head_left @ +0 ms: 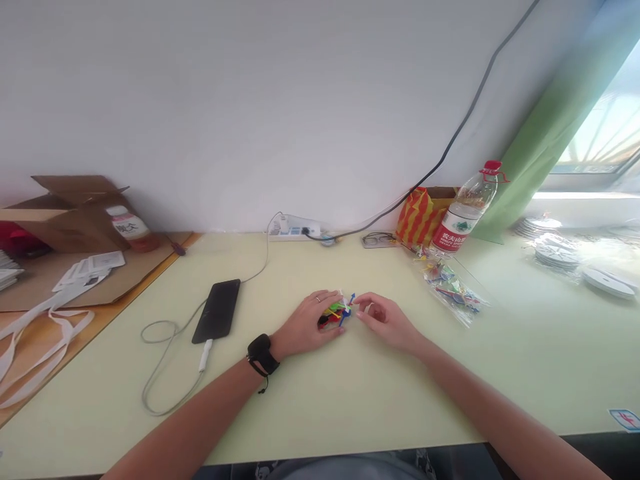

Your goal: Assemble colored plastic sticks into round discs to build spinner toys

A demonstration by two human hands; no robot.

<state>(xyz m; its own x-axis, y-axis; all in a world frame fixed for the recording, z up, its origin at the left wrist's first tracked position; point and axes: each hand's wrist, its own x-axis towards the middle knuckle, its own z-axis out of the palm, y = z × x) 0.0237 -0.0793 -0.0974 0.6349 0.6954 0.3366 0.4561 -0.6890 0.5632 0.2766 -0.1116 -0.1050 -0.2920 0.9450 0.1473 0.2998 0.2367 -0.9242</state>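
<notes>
A small pile of colourful plastic pieces (336, 315), in red, yellow, green, blue, white and black, lies on the pale table (400, 393). My left hand (307, 325) rests on the table with thumb and fingers spread apart, curved around the left side of the pile. Just right of the pile is my right hand (383, 320), its fingers bent and its thumb apart from the index finger. No piece shows between the right hand's fingertips. A blue piece with a pointed end (353, 298) sticks up between the two hands.
A black phone (217, 311) with cables lies left. Behind are a power strip (295, 231) and glasses (379, 239). At right stand a water bottle (463, 217), a bag of coloured pieces (455, 293) and white discs (607, 283). A cardboard box (85, 217) is far left.
</notes>
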